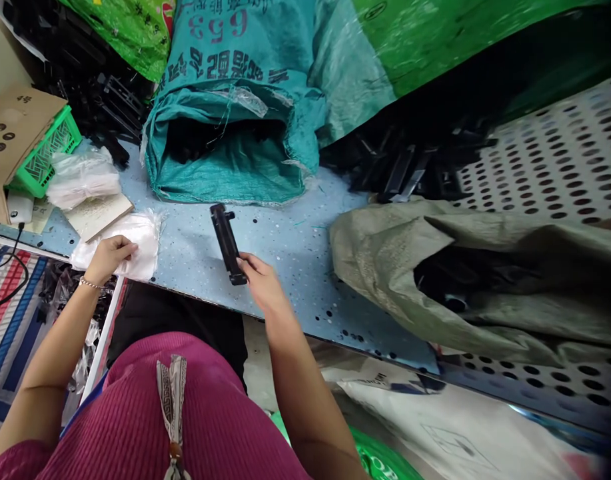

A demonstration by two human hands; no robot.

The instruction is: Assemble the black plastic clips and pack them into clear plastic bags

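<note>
- The single head-worn camera looks forward and steeply down, from just above the ribbed magenta top (235,417) at the near edge.
- It faces the speckled blue tabletop (282,243) at close range.
- Its far edge cuts across the teal woven-plastic sack (285,40).

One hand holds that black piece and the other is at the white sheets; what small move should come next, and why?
Probably the left hand should pick up one of the white sheets: its thumb and fingers are right at them, while the right hand holds the black piece.
</note>
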